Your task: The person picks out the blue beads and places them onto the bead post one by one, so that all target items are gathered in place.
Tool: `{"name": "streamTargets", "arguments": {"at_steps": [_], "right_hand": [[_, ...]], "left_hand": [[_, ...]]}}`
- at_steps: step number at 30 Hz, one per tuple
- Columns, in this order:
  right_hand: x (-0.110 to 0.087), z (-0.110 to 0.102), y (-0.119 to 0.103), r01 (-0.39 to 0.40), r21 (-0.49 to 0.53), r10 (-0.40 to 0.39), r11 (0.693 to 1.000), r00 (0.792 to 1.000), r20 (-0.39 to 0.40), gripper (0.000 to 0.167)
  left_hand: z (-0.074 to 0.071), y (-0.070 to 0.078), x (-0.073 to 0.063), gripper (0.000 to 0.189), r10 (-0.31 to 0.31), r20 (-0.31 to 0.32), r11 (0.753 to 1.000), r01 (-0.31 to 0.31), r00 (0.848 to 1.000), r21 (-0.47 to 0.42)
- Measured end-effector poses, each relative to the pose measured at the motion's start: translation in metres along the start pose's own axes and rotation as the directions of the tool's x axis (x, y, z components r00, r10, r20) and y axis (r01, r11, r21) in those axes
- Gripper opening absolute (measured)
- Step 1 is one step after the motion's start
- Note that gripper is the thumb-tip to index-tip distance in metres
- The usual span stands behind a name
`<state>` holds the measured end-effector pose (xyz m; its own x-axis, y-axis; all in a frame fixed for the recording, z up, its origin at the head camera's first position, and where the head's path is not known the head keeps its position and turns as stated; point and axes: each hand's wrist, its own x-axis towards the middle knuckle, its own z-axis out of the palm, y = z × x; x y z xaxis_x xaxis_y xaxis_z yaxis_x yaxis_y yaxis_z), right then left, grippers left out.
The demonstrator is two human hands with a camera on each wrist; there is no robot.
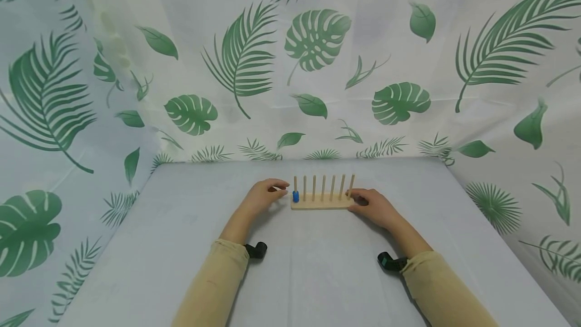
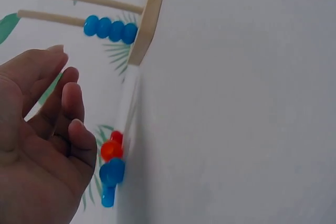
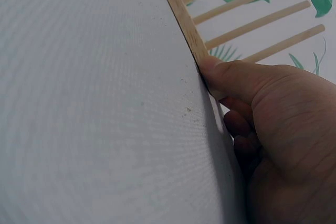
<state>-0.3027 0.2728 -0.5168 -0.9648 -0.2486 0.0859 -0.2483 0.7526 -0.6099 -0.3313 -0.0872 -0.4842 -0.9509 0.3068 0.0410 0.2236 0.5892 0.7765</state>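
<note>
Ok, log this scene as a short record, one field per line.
Holder: pale wooden rack with seven upright round pegs
Leftmost peg: bears four glossy round blue beads
Other pegs: no beads visible
Left hand: beside the rack's left end, fingers loosely curled, nothing seen held
Right hand: pinches the rack's right end
Off the rack: glossy red and blue beads, in left wrist view
Surface: flat white table

"What's behind the worktop (image 1: 313, 271)?"

"White cloth (image 1: 367, 29), printed with green leaves (image 1: 317, 39) (palm fronds (image 1: 508, 47) among them)."

"And at the sides?"

"The same cloth, left and right, lightly creased."

"And the worktop?"

"Pale grey, lit softly, far edge meeting the cloth."
</note>
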Motion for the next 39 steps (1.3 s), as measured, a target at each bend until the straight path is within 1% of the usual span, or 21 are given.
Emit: {"name": "streamTargets", "arguments": {"at_steps": [4, 6, 10, 14, 16, 21, 28, 33, 39], "right_hand": [[0.000, 0.001, 0.001, 0.001, 0.003, -0.001, 1.000, 1.000, 0.002, 0.049], [0.000, 0.001, 0.001, 0.001, 0.005, -0.001, 1.000, 1.000, 0.001, 0.049], [0.001, 0.001, 0.002, 0.006, 0.005, -0.006, 1.000, 1.000, 0.000, 0.049], [0.002, 0.001, 0.002, 0.006, 0.000, -0.006, 1.000, 1.000, 0.003, 0.050], [0.002, 0.001, 0.002, 0.006, 0.001, -0.006, 1.000, 1.000, 0.006, 0.050], [0.002, 0.001, 0.002, 0.007, -0.008, -0.007, 1.000, 1.000, 0.005, 0.051], [0.001, 0.001, 0.002, 0.008, -0.001, -0.008, 1.000, 1.000, 0.005, 0.051], [0.001, 0.000, 0.001, 0.011, -0.006, -0.011, 1.000, 1.000, 0.002, 0.050], [0.000, 0.000, 0.000, -0.006, 0.004, 0.006, 1.000, 1.000, 0.005, 0.049]], "left_hand": [[-0.012, -0.008, -0.006, 0.027, -0.024, -0.038, 0.999, 0.023, 0.999, -0.024], [-0.018, -0.014, -0.008, 0.028, -0.049, -0.053, 0.998, 0.047, 0.997, -0.048], [-0.032, -0.028, -0.011, 0.029, -0.107, -0.092, 0.993, 0.101, 0.990, -0.066], [-0.045, -0.040, -0.017, 0.029, -0.134, -0.122, 0.991, 0.129, 0.983, -0.047], [-0.049, -0.046, -0.020, 0.030, -0.140, -0.130, 0.990, 0.136, 0.981, -0.038], [-0.050, -0.056, -0.022, 0.031, -0.167, -0.142, 0.986, 0.168, 0.976, -0.007], [-0.046, -0.067, -0.018, 0.031, -0.192, -0.148, 0.978, 0.202, 0.970, 0.059], [-0.043, -0.069, -0.015, 0.031, -0.182, -0.140, 0.976, 0.196, 0.973, 0.091], [-0.040, -0.068, -0.012, 0.033, -0.155, -0.126, 0.974, 0.173, 0.980, 0.147]]}}
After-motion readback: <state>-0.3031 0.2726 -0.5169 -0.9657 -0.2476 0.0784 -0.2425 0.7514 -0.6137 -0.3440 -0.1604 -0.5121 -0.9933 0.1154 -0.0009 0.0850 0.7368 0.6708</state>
